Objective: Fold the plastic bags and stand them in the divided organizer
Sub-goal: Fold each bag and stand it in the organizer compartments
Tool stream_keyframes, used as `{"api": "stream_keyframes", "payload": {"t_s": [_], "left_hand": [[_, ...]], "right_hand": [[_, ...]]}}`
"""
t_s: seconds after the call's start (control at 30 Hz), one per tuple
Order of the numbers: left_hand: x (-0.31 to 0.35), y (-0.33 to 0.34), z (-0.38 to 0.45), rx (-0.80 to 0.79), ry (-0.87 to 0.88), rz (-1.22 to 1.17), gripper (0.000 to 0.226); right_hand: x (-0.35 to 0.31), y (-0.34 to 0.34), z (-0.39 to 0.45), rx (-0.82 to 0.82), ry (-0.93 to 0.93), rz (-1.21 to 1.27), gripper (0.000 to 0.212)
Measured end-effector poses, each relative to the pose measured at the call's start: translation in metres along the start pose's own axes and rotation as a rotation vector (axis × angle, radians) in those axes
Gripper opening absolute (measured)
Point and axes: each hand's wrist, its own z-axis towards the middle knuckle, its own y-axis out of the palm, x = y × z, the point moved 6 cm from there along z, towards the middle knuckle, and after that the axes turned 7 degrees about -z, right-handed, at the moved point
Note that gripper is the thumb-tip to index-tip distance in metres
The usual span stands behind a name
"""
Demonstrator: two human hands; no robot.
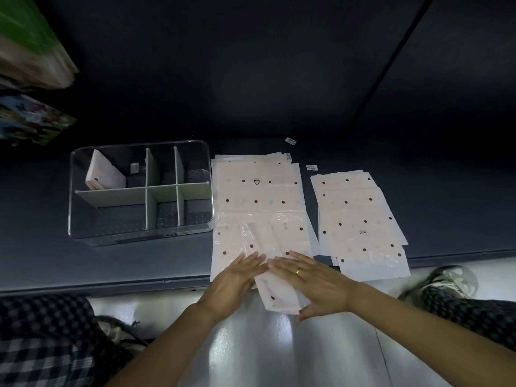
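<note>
A long folded strip of dotted plastic bag (276, 298) lies slanted over the near edge of the dark platform. My left hand (233, 283) presses flat on its left side. My right hand (310, 280), with a gold ring, lies flat across its right side, thumb under the strip's near end. Under the strip a stack of flat dotted bags (257, 191) is spread out. A second stack of dotted bags (360, 219) lies to the right. The clear divided organizer (195, 227) stands at the left, with folded bags (104, 173) leaning in its far left compartment.
Small white labels (291, 141) lie beyond the stacks. Boxes or books (30, 51) lean at the far left. My checked trouser legs (44, 339) flank a pale floor, and a shoe (444, 277) rests near the right stack.
</note>
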Motion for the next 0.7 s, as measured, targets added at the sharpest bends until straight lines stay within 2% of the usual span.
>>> {"api": "stream_keyframes", "payload": {"t_s": [0.07,0.2,0.27,0.4,0.5,0.53,0.6,0.7], "left_hand": [[0.000,0.000,0.000,0.014,-0.004,-0.041,0.050],[-0.001,0.000,0.000,0.002,-0.004,-0.059,0.051],[-0.001,-0.001,-0.001,0.010,-0.013,-0.055,0.048],[-0.006,-0.010,-0.006,0.174,-0.103,0.071,0.022],[-0.011,-0.015,-0.007,0.315,-0.224,0.151,0.016],[-0.015,-0.016,-0.008,0.366,-0.281,0.141,0.016],[-0.024,-0.018,-0.010,0.442,-0.442,0.054,0.016],[-0.034,-0.016,-0.011,0.453,-0.588,-0.014,0.018]], "right_hand": [[0.003,-0.002,0.000,0.052,0.027,0.015,0.106],[0.006,-0.011,0.007,0.277,0.152,0.172,0.058],[0.010,-0.012,0.011,0.336,0.188,0.260,0.047],[0.022,-0.010,0.022,0.330,0.353,0.551,0.036],[0.030,-0.009,0.026,0.285,0.580,0.793,0.012],[0.032,-0.009,0.026,0.277,0.634,0.845,0.010],[0.037,-0.010,0.028,0.292,0.712,0.884,0.019],[0.039,-0.010,0.034,0.272,0.819,0.859,0.015]]}}
